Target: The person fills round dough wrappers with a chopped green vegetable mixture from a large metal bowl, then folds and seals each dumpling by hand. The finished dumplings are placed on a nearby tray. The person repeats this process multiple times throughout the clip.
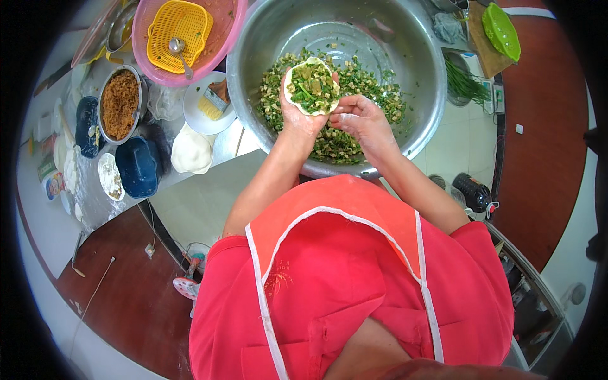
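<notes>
My left hand [304, 122] holds a round dough wrapper [308, 111] from below, above a large metal basin [242, 90]. Chopped green and pale filling [312, 88] heaps over most of the wrapper, leaving a thin white rim. Close by on the right, my right hand [365, 124] has its fingers bent in at the wrapper's lower right edge; whether they pinch the dough is not clear. Flour whitens the fingers. Loose chopped filling [375, 90] lies in the basin beneath both hands. A stack of flat dough wrappers [192, 151] rests on the counter at left.
At left stand a bowl of brown shredded filling [120, 105], a blue container [137, 166], a white plate [199, 118] with a scraper, and a pink tub [142, 61] with a yellow basket [161, 52] and spoon [177, 46]. Green chives [463, 83] and a dark bottle [472, 190] are at right.
</notes>
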